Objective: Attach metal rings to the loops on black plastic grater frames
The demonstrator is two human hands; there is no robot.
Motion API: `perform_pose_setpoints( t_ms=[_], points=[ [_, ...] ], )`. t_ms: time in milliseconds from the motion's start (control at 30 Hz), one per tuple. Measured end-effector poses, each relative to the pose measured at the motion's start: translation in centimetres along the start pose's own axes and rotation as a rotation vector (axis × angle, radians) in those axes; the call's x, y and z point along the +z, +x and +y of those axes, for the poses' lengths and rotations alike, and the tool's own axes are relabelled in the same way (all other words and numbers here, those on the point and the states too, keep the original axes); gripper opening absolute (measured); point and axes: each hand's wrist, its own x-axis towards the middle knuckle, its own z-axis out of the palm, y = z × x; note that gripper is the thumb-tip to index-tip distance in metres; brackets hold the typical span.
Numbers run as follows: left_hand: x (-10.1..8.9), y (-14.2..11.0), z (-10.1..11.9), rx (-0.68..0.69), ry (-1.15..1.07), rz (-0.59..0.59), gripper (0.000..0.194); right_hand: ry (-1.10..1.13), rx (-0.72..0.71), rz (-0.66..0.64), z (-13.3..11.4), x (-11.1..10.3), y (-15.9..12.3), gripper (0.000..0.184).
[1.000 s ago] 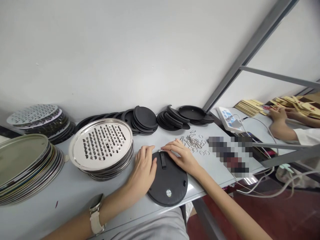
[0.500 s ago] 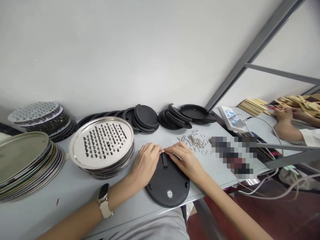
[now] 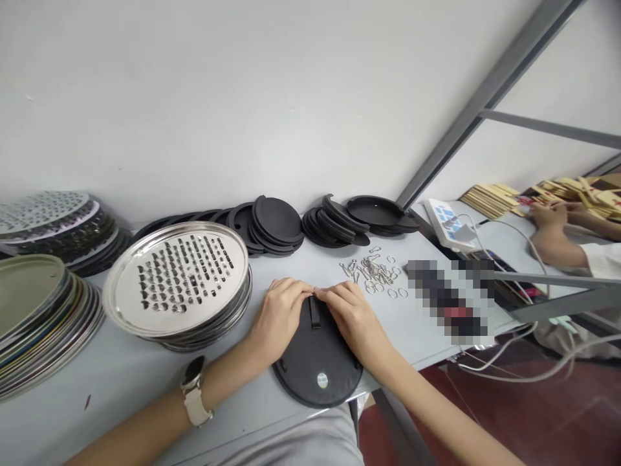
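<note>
A round black plastic lid [image 3: 315, 362] lies flat on the grey table [image 3: 121, 382] at its near edge, with a short black strap on its far part. My left hand [image 3: 279, 314] rests on the lid's left far edge, fingers curled and pinched toward the strap's far end. My right hand [image 3: 352, 317] meets it from the right, fingertips pinched at the same spot. What the fingertips hold there is too small to make out. A heap of small metal rings and clips [image 3: 376, 272] lies just right of my hands.
A stack of perforated steel discs [image 3: 177, 278] stands left of the lid, more disc stacks [image 3: 33, 310] at far left. Black lids [image 3: 276, 226] line the wall. A controller with cables [image 3: 449, 226] lies right. Another person's hands [image 3: 550, 217] work at far right.
Both hands have closed in on the strap's far end: the left moved from lying flat on the lid to pinching beside the right. The view shifted slightly right.
</note>
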Motion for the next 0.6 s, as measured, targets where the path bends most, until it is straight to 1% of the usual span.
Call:
perform_pose_setpoints(
  t_ms=[100,600],
  points=[
    [0.17,0.08,-0.02,-0.005,-0.019,0.012,0.016,-0.016,-0.027,-0.001,0.10,0.07,0.02,0.024],
    [0.40,0.35,-0.13,0.000,-0.085,0.009,0.022,-0.007,-0.025,-0.069,-0.01,0.00,0.18,0.022]
  ],
)
